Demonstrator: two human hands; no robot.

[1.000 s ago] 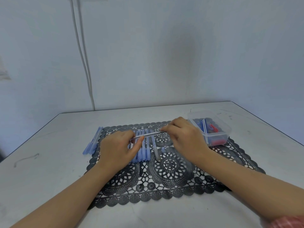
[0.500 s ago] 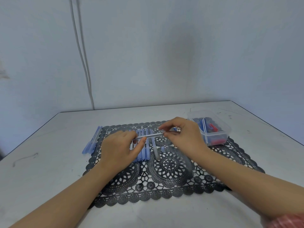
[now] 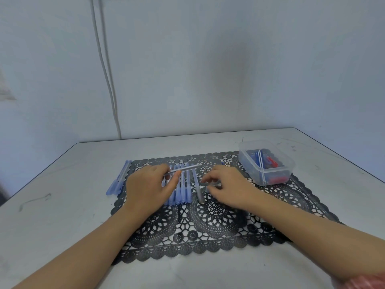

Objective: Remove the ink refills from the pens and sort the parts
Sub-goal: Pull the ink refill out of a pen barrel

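Grip of left hand [image 3: 145, 188] pinches slim cylindrical grey barrel [image 3: 187, 168]; right hand [image 3: 229, 186] blurred, cannot tell

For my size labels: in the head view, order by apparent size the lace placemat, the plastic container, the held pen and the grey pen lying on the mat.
Largest: black lace placemat.
Next: clear plastic container.
Last, alike in length, so unranked: pen held by the left hand, and grey pen lying on the placemat.

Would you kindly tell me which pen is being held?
The grey pen, held crosswise by the left hand; all the others lie flat.
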